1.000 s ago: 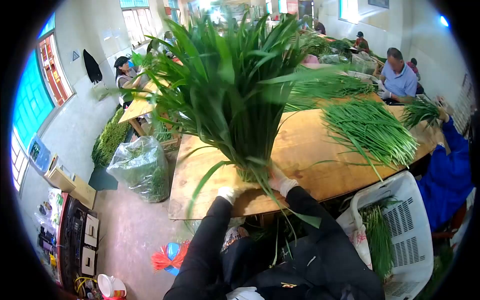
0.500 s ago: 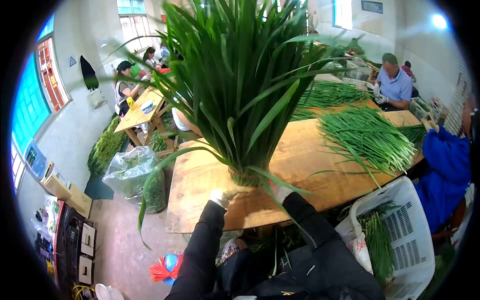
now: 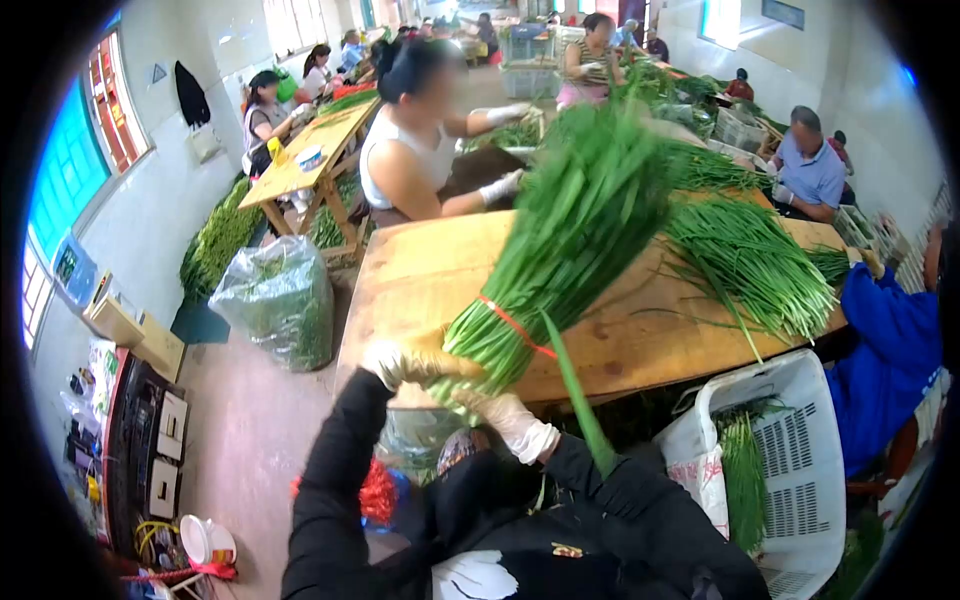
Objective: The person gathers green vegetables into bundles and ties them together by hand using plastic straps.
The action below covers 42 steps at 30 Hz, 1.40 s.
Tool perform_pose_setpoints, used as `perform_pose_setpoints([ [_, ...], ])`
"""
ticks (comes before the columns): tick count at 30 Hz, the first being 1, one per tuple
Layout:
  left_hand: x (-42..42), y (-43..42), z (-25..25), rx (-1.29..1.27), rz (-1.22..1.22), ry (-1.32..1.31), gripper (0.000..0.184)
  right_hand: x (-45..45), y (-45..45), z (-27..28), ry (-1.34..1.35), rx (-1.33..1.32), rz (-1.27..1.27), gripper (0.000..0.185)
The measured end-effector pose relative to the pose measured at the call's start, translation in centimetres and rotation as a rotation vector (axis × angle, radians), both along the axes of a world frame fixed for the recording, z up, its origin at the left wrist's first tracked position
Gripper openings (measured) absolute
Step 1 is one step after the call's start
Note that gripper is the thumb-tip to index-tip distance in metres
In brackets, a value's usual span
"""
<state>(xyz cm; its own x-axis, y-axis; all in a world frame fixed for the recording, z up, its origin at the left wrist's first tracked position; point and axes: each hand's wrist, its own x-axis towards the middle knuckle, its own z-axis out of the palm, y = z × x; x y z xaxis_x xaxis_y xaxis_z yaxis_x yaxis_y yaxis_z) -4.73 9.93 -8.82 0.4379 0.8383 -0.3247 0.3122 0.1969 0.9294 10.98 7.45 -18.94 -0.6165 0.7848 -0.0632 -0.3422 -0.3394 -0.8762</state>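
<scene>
A thick bundle of long green stalks (image 3: 575, 235), with a red band round its lower part, leans up and to the right above the wooden table (image 3: 440, 265). My gloved left hand (image 3: 420, 365) grips the stalk ends from the left. Beneath the cut ends, my gloved right hand (image 3: 510, 418) is closed against the stalks. One long leaf hangs from the bundle over my right sleeve. A loose pile of green stalks (image 3: 755, 260) lies on the table to the right.
A white crate (image 3: 825, 465) holding greens stands at the right, beside a person in blue (image 3: 890, 340). Across the table is a person in a white top (image 3: 425, 150). A plastic bag of greens (image 3: 275, 300) and a white bucket (image 3: 207, 540) are on the floor at the left.
The bundle has gone from upright to tilted, its leaves toward the right and its cut ends toward me. Both hands have shifted to its cut ends. The person across the table is now uncovered.
</scene>
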Motion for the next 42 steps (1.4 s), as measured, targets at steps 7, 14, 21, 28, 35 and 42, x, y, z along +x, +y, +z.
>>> perform_pose_setpoints([
  [7,-4.2,1.8,-3.5,-0.115,-0.06,0.211,0.092,1.3,-0.3,0.5,-0.217,-0.214,0.389,0.052],
  [14,1.9,-2.1,2.0,0.448,0.049,0.981,0.114,7.1,1.9,4.7,-0.664,0.617,-0.369,0.046],
  [21,6.6,-2.6,-1.0,0.457,0.1,1.411,0.121,5.2,6.3,4.6,-1.172,1.149,-0.343,0.033],
  [28,6.3,-2.6,-3.1,0.581,0.234,1.365,0.114,5.5,3.8,5.4,-0.897,1.483,-0.552,0.029],
  [35,9.6,-4.1,-6.1,0.791,0.493,1.522,0.051,8.7,3.9,5.3,-0.871,0.937,0.015,0.032],
  [42,4.8,-6.1,-2.6,0.871,0.447,0.992,0.1,10.8,5.3,4.8,-0.522,0.515,-0.057,0.025],
])
